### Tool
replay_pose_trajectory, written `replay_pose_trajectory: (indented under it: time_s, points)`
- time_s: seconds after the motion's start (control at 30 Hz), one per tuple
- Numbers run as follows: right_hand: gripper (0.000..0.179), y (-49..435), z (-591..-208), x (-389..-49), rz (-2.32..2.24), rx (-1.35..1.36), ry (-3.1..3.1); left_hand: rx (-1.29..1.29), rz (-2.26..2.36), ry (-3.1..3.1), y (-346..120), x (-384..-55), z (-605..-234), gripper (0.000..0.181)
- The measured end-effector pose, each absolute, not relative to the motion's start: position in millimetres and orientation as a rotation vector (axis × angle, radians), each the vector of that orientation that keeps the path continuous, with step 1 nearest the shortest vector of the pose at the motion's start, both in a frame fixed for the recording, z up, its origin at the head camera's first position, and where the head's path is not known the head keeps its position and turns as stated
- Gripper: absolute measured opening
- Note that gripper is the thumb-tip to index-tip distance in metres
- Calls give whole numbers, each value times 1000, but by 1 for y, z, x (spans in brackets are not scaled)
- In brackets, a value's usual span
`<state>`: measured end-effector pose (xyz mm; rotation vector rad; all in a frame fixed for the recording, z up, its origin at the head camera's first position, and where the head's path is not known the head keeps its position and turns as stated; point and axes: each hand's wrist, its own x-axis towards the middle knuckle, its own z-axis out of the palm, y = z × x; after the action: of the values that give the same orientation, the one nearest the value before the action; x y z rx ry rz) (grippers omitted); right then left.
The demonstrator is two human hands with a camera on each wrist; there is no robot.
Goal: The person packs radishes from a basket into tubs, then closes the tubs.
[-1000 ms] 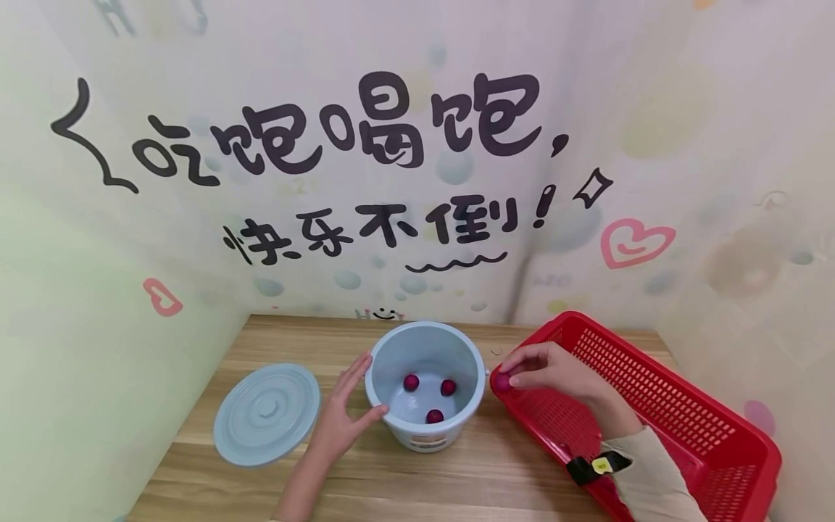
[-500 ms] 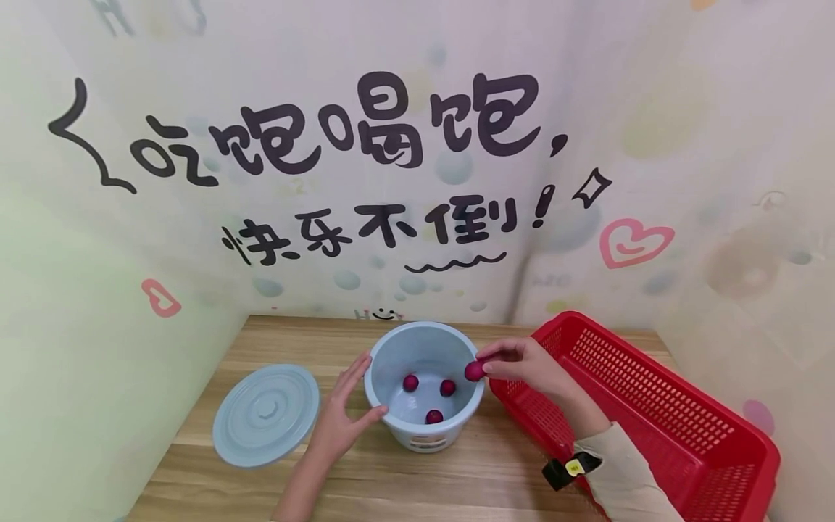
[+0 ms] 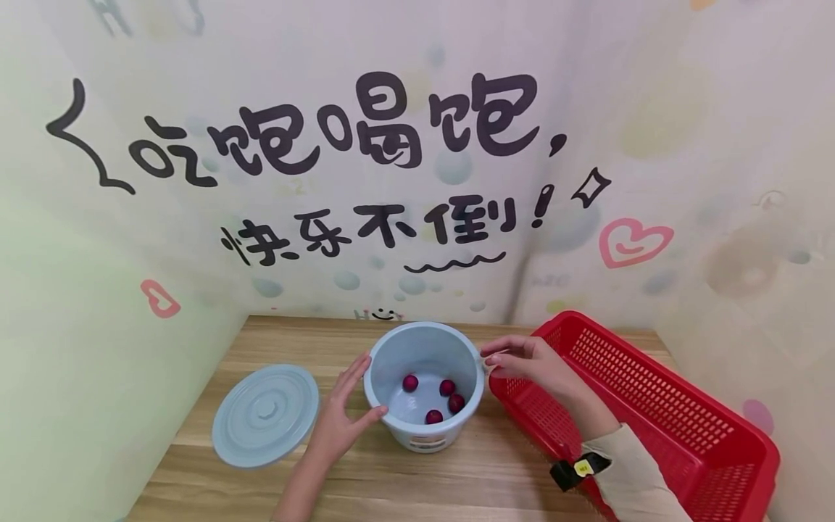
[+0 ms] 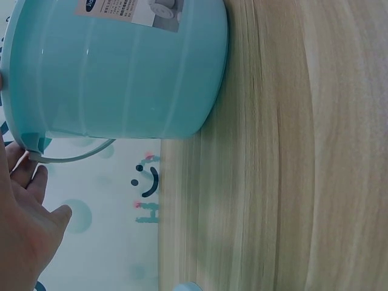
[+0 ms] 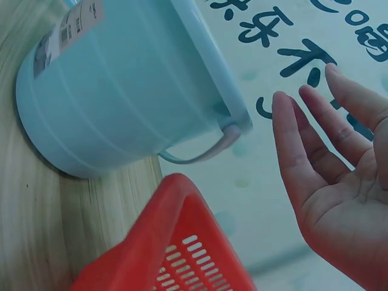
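Note:
A light blue bucket [image 3: 427, 438] stands upright on the table with several round, dark red, plum-like fruits [image 3: 433, 417] on its floor. My left hand [image 3: 339, 424] rests against the bucket's left side, thumb and fingers spread along the rim; in the left wrist view those fingers [image 4: 24, 167] lie by the handle joint. Just off the bucket's right rim, my right hand [image 3: 531, 366] holds nothing. The right wrist view shows its fingers [image 5: 291, 133] loosely extended, apart from the bucket. The red basket [image 3: 730, 413] lies under the right forearm.
A light blue round lid [image 3: 266, 415] lies flat on the wooden table [image 3: 365, 489], left of my left hand. The basket's perforated wall comes close to the bucket's right side. A wall [image 3: 313, 58] with black lettering rises behind the table.
My right hand carried one fruit from over the basket's edge to the bucket's rim and let it go; it lies inside with the others. My left hand has stayed at the rim.

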<state>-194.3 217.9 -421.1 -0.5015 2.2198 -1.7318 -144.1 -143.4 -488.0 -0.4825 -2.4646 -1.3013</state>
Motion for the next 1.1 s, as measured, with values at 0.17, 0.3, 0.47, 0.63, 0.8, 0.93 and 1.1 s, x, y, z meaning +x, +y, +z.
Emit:
replay_pose_trajectory:
  time_s: [0.17,0.3,0.47,0.63,0.8,0.93,1.1]
  points:
    - [36,232,-421,-195,-1738,-493,2233,-466,-1311,-2476,-143,-144,-487,81]
    - [37,244,-422,-195,-1747,-497,2249,-467,-1316,-2477,-144,-144,-488,81]
    - [39,260,-426,-193,-1765,-499,2245,-465,-1307,-2486,-143,-144,-488,81]
    - [39,276,-428,-189,-1745,-453,2267,-464,-1322,-2489,-143,-144,-487,81]
    - [39,292,-433,-185,-1691,-410,2308,-471,-1322,-2482,-143,-144,-487,81]
    - [41,304,-439,-183,-1667,-426,2307,-474,-1322,-2482,-143,-144,-487,81]
    - [42,317,-448,-183,-1653,-444,2286,-462,-1304,-2494,-143,-144,-487,81]
